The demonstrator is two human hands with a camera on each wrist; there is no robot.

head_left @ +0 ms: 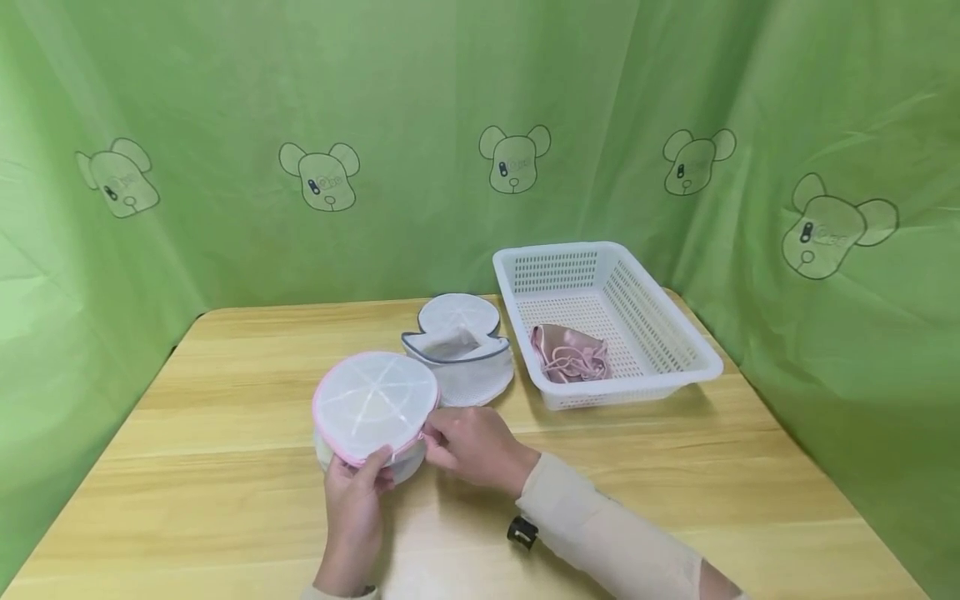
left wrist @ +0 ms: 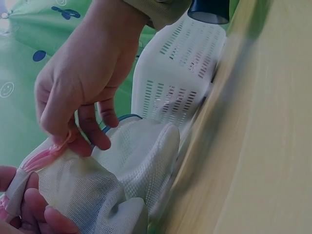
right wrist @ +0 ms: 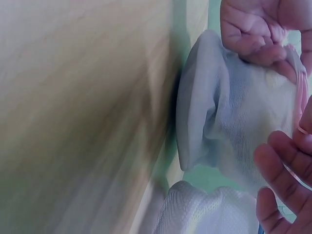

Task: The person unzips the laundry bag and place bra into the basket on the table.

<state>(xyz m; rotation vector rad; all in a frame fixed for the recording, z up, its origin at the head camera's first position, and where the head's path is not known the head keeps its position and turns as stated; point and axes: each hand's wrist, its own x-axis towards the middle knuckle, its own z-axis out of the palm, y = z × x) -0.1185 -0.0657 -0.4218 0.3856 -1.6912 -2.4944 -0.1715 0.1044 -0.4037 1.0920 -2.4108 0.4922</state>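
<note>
A round white mesh laundry bag with a pink zipper edge stands on the table, its lid lying over the top. At its near edge my left hand holds the pink rim between thumb and fingers. My right hand pinches the zipper edge at the bag's right side; the fingers hide the zipper pull. Pale bluish and yellowish contents show faintly through the mesh side. Just behind sits a second mesh laundry bag with navy trim, its lid flipped back and its mouth gaping.
A white perforated plastic basket stands at the back right of the wooden table. In it lies a pink satin drawstring pouch. Green curtains with bear-head prints hang behind and at both sides.
</note>
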